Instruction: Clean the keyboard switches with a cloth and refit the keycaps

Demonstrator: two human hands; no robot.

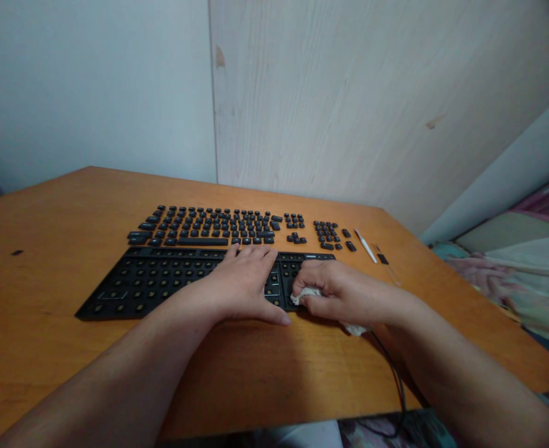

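Observation:
A black keyboard base (pixel 155 280) with its keycaps off lies on the wooden desk. Across its middle-right part rests my left hand (pixel 246 280), fingers spread and thumb stretched toward the near edge. My right hand (pixel 327 289) is closed round a crumpled white cloth (pixel 308 295), pressed against the number-pad end of the base. A loose end of the cloth hangs out below that palm. Behind the base, the removed keycaps (pixel 204 224) are laid out in rows like a keyboard layout, with the space bar (pixel 202 241) in the nearest row.
Right of the keycaps lie a white pen-like tool (pixel 365 246) and a small dark object (pixel 383 259) with thin wire. A black cable (pixel 398 379) drops over the desk's (pixel 255 373) front edge. A small dark piece (pixel 17 252) lies far left. A wall stands behind; bedding (pixel 512 274) is at right.

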